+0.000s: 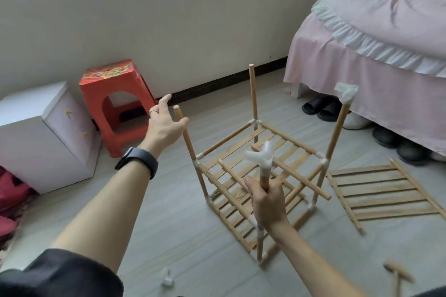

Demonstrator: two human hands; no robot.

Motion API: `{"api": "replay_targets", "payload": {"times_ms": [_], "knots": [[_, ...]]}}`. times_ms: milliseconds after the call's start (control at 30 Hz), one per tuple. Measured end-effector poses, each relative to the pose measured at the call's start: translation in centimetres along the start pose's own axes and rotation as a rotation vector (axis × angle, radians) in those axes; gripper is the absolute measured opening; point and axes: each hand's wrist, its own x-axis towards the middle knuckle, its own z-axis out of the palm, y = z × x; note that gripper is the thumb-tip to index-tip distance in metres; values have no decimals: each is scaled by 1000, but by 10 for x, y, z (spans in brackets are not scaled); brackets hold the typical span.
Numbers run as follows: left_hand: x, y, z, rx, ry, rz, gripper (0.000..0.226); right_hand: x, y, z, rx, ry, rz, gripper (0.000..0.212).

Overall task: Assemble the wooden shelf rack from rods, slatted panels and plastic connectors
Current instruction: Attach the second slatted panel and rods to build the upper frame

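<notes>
The wooden rack (pixel 255 176) stands on the floor with two slatted shelves joined by white connectors. Four upright rods rise from its corners. My right hand (pixel 265 200) grips the near upright rod just below a white three-way connector (pixel 261 155) on its top. My left hand (pixel 164 123) is spread open beside the bare top of the left upright rod (pixel 184 132), thumb near it, not gripping. The back rod (pixel 253 94) has a bare top. The right rod (pixel 337 132) carries a white connector (pixel 347 91). Two loose rods (pixel 289 171) lie across the upper shelf.
A loose slatted panel (pixel 383 195) lies on the floor at right. A small wooden mallet (pixel 398 277) and a spare white connector (pixel 167 279) lie near me. A red stool (pixel 113 101) and white cabinet (pixel 45 132) stand left; a pink bed (pixel 374 60) with shoes beneath at right.
</notes>
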Motion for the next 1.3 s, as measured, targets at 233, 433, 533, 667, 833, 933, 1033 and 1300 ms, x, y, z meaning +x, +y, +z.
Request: {"api": "replay_targets", "payload": {"times_ms": [233,433,533,667,833,933,1033,1300], "knots": [[11,-6,23,26,-69,90,28,27,-4,-43,-25,54,-11,43],[18,-4,29,183,-83,143,66,36,-3,-52,-44,35,24,53],[25,-1,37,232,-115,166,66,35,0,-52,-25,43,10,50],[33,0,44,94,-89,154,50,36,2,-42,-43,201,-16,41],[36,-5,42,70,0,141,18,44,17,-31,-155,392,-89,46],[26,-13,35,150,38,161,12,55,19,-37,-197,465,-117,45],[4,-24,22,210,47,194,12,76,14,-52,-213,519,-110,44],[-61,-28,-22,205,-5,198,10,142,2,-80,-373,453,117,41]]}}
